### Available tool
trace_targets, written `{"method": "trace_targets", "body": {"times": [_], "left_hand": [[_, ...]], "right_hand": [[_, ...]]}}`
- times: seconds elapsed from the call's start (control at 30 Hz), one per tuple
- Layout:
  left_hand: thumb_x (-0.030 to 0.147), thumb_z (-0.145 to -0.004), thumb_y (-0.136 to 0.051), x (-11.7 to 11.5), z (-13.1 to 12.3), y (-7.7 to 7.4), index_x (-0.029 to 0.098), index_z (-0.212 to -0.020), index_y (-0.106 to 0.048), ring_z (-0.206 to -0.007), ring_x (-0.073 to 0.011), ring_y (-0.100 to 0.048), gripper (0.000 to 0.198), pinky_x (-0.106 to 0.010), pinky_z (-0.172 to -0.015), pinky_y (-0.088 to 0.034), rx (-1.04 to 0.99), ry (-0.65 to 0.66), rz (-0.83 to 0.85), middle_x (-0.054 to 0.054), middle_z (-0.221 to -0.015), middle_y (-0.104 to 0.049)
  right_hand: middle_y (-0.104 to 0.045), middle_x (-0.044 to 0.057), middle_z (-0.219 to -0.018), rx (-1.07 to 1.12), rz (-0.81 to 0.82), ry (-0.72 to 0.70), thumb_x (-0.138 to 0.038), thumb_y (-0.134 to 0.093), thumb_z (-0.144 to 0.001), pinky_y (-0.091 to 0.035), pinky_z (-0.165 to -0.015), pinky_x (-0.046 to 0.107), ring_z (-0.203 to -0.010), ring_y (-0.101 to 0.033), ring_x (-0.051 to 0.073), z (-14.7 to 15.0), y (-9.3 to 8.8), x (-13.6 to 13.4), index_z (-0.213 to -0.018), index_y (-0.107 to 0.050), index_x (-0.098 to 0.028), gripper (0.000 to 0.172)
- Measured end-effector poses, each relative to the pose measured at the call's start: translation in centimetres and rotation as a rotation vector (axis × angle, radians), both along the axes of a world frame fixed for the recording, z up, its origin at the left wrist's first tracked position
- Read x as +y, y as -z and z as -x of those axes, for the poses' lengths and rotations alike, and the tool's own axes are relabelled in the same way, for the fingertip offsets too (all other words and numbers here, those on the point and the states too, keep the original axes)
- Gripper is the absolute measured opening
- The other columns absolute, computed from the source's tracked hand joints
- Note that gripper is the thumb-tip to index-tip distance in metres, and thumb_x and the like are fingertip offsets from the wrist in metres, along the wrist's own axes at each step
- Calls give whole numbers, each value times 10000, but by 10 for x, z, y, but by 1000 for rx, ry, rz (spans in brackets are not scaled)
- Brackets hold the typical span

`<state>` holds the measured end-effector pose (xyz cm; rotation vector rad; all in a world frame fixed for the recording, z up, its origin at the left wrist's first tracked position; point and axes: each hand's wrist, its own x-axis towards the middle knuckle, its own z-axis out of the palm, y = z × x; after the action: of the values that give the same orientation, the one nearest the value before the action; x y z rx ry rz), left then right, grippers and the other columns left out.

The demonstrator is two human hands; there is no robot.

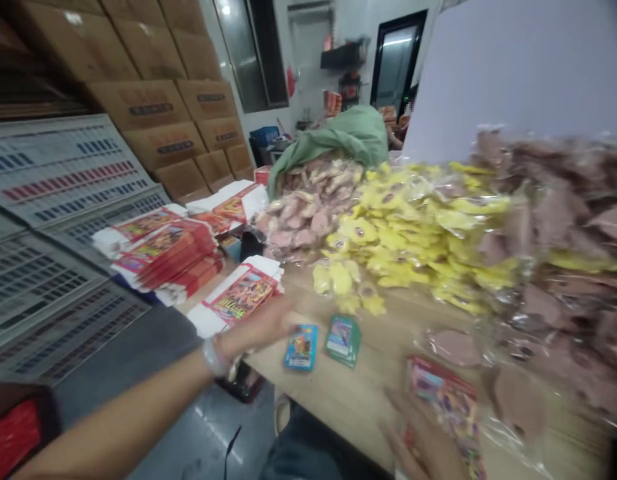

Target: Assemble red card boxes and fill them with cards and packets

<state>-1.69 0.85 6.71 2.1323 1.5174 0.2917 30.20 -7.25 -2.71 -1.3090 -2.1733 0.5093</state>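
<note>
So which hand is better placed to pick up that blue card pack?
Left, probably: the left hand is open right beside the blue card pack, while the right hand sits lower, against a colourful printed packet.

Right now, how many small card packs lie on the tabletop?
2: a blue card pack and a green card pack, side by side on the wooden table, beside the left hand.

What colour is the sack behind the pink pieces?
The sack is green, as the head view shows best.
</note>
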Motion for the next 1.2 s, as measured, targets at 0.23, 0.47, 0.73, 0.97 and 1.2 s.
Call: {"method": "trace_targets", "body": {"times": [0.23, 0.47, 0.73, 0.97, 1.2], "left_hand": [[246, -703, -682, -28, -9, 105, 104, -1248, -417, -1260, -282, -343, 623, -401, -1045, -297, 134, 215, -67, -186, -1352, -379], [425, -708, -666, -1, 23, 119, 140, -1148, -525, -1174, -252, -458, 543, -351, -1015, -340, 3, 408, -77, -148, -1254, -507], [402, -787, -581, -1, 24, 95, 192, -979, -620, -1021, -203, -566, 287, -301, -922, -420, -101, 353, -72, -77, -1046, -638], [344, -920, -241, -5, -41, 52, 168, -1087, -537, -939, -228, -585, 383, -379, -835, -463, -384, -182, -97, -96, -1019, -625], [470, -902, -261, -24, -203, 53, 148, -1153, -522, -940, -241, -599, 484, -388, -808, -485, -768, 436, 511, -112, -1045, -615]], "right_hand": [[-468, 176, -1296, -531, 1, -120, -201, -549, -789, -410, -925, 444, -1173, -437, 321, 98, 8, 100, -1208, -530, -120, 427], [-600, 155, -1127, -544, 25, -234, -2, -403, -786, -446, -877, 358, -1053, -534, 250, 94, 23, 97, -1135, -571, -97, 399], [-619, 124, -1050, -245, 54, -134, 11, -393, -754, -443, -860, 393, -1017, -537, 264, 95, 27, 91, -948, -615, -151, 337], [-659, 95, -921, 369, 222, 395, -287, -266, -917, -513, -709, 341, -842, -630, 210, 58, -23, 53, -1010, -498, -168, 277], [-669, 59, -968, 1213, 715, 724, -398, -629, -724, -538, -615, 354, -807, -644, 237, -48, -35, -36, -977, -577, -220, 314]]}}
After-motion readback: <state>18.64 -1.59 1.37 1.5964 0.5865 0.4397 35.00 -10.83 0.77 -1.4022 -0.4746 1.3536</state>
